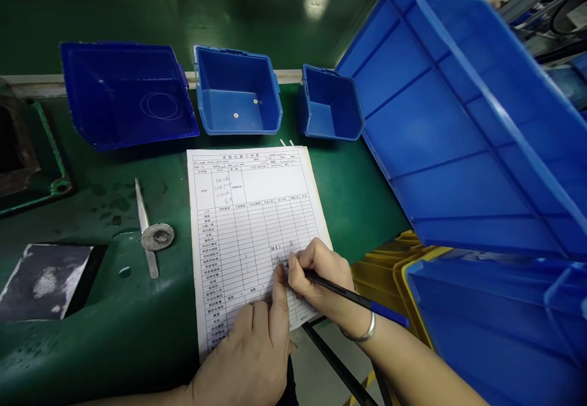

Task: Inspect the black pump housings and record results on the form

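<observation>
A printed form (pixel 257 235) with table rows and handwritten notes lies on the green table, its lower right corner past the table's edge. My right hand (pixel 323 274) is closed around a black pen with a blue end (pixel 362 299); the tip touches the form at some small handwriting. A silver bangle (pixel 367 329) circles that wrist. My left hand (pixel 257 342) grips the form's lower part, index finger stretched toward the pen tip and other fingers bent on top. Its thumb is mostly hidden, showing slightly below the paper's edge.
Three blue bins stand behind the form: a dark one (pixel 128 97), one (pixel 238 91) holding two small pale rings, and a smaller one (pixel 332 103). Tweezers (pixel 143 201) lie under a round grey disc (pixel 157 236). Large blue crates (pixel 458 118) rise at right.
</observation>
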Motion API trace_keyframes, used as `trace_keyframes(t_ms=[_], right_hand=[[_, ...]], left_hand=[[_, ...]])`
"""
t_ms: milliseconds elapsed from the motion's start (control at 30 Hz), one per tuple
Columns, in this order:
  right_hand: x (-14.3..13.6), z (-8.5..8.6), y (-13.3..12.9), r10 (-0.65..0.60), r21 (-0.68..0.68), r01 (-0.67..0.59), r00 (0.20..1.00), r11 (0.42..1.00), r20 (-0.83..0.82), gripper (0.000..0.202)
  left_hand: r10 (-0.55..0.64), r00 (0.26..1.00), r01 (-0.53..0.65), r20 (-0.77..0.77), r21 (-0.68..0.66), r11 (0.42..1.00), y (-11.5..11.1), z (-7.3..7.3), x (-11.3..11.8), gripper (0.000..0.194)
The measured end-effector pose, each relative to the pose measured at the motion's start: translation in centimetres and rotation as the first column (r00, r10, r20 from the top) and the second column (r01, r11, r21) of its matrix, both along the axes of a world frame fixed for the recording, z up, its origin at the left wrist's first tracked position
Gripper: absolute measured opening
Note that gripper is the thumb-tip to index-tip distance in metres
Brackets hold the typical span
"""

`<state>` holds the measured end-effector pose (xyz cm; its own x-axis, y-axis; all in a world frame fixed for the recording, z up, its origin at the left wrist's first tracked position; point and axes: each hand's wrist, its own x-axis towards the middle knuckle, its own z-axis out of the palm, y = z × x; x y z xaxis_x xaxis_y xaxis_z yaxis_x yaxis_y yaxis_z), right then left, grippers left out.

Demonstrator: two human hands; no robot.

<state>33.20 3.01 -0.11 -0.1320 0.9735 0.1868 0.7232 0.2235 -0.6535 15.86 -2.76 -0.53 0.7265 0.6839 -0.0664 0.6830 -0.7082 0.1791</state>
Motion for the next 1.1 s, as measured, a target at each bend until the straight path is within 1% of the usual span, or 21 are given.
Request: trace_keyframes(t_ms=[67, 167, 300, 467, 633, 767, 967, 1100], right_hand=[[0.0, 0.0, 0.0, 0.006, -0.002, -0.006, 1.0, 1.0, 0.004, 0.029], [0.0, 0.2, 0.0, 0.015, -0.011, -0.015, 1.0, 1.0, 0.004, 0.03], [-0.1, 0.4, 0.0, -0.023, -0.041, 0.022, 1.0, 0.999, -0.017, 0.03], [-0.1, 0.6, -0.1, -0.023, -0.054, 0.021, 0.999, 0.998, -0.03, 0.03], [0.2, 0.4, -0.3, -0.043, -0.016, 0.042, 0.999, 0.999, -0.019, 0.03], [0.3, 0.3, -0.2, 0.001, -0.013, -0.001, 1.0, 1.0, -0.003, 0.031], [0.2, 0.5, 0.0, 0.0, -0.027, 0.0, 1.0, 1.0, 0.021, 0.029], [0.2, 0.5, 0.0, -0.018, -0.034, 0.018, 1.0, 0.999, -0.001, 0.03]], left_hand=[[0.011, 1.0, -0.011, 0.006, -0.007, 1.0, 0.0, -0.1, -0.1, 0.056], [0.017, 1.0, -0.018, 0.016, 0.024, 1.0, 0.0, -0.3, -0.1, 0.059], [0.005, 0.999, -0.007, 0.043, 0.045, 0.999, 0.1, -0.2, -0.1, 0.06], [0.014, 1.0, -0.013, -0.002, 0.065, 0.998, 0.4, 0.6, 0.2, 0.063], [-0.055, 0.998, 0.058, -0.031, 0.115, 0.992, 1.1, 1.4, 0.2, 0.074], [-0.059, 0.998, 0.06, -0.012, 0.097, 0.993, 1.3, 1.6, 0.2, 0.08], [0.0, 1.0, -0.001, 0.029, 0.046, 0.999, 0.8, 1.1, 0.2, 0.082], [0.01, 0.999, -0.011, 0.037, 0.018, 1.0, 0.7, 0.8, 0.2, 0.085]])
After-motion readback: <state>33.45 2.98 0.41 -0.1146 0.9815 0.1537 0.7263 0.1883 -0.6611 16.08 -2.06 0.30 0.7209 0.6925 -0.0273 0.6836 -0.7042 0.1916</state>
